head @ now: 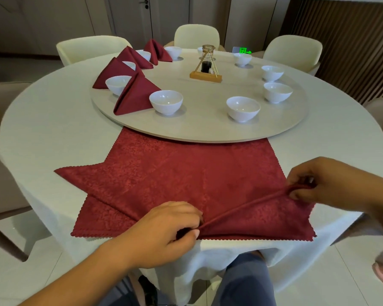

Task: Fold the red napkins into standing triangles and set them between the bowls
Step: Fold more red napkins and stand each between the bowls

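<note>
So far, roughly a third of the job looks done. Four dark-red cloth napkins folded into standing triangles [137, 96] sit on the round pale turntable [208, 131], each tucked between white ceramic bowls [166, 101] along the arc from about eight o'clock to eleven o'clock. From twelve o'clock round through three to six, the other bowls stand with bare gaps between them, so I judge that five or six triangles are left to make.

One large flat dark-red napkin [186, 173] lies on the white-clothed round surface [42, 140] at six o'clock, its far edge under the turntable rim. More red cloth [93, 217] shows beneath it at seven o'clock. Whether that is a second napkin or a folded-over part, I cannot tell.

The left hand [164, 230] pinches the cloth at the middle of the near edge, thumb against curled fingers. The right hand [314, 184] pinches it at four o'clock, lifted a little, and a raised crease runs taut between the two hands. That reads as an early fold, nowhere near standing.
</note>
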A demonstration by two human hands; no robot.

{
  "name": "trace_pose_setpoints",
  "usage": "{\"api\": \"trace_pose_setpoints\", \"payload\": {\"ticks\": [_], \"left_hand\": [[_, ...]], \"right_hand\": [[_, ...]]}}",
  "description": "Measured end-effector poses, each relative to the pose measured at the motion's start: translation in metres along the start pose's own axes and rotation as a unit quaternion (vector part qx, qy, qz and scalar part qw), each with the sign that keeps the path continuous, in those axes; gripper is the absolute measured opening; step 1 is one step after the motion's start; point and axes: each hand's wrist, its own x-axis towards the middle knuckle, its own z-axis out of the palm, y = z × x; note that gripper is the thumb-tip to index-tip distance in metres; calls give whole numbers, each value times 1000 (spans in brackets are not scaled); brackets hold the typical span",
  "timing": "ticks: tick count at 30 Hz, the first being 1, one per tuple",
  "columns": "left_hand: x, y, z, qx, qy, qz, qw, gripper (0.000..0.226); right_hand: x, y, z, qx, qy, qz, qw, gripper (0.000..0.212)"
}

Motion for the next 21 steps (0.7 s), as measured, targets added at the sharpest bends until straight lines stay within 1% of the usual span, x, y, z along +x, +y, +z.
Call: {"api": "trace_pose_setpoints", "payload": {"ticks": [3,5,7,9,10,12,14,16,17,18,19,20,21], "left_hand": [[-5,3,-3,-67,15,-7,998,31],[-8,4,-5,-108,22,-18,994,36],[-12,5,-4,-134,23,-25,990,36],[-15,4,-3,-146,24,-29,989,35],[-15,3,-3,-153,27,-31,987,35],[-14,3,-4,-160,34,-36,986,36],[-14,3,-5,-155,35,-46,986,31],[-14,0,-7,-111,19,-73,991,19],[-13,-1,-9,-63,-8,-89,994,31],[-12,-3,-11,-23,-39,-99,994,50],[-11,-4,-13,0,-63,-104,993,64],[-10,-5,-14,11,-80,-103,991,71],[-10,-6,-15,14,-91,-100,991,72]], "right_hand": [[10,4,-10,120,15,12,993,19],[19,8,-9,191,35,11,981,14],[30,9,-3,293,62,27,954,6],[43,7,10,382,77,53,919,9],[49,4,16,417,81,68,903,12],[60,-5,28,477,87,92,870,12],[70,-14,38,514,87,112,846,11],[79,-19,45,509,90,127,847,15],[83,-20,48,498,91,129,852,15],[86,-22,50,482,91,130,862,11],[88,-21,53,454,93,128,877,6],[89,-22,55,416,97,121,896,2],[91,-22,57,375,102,114,914,4]]}}
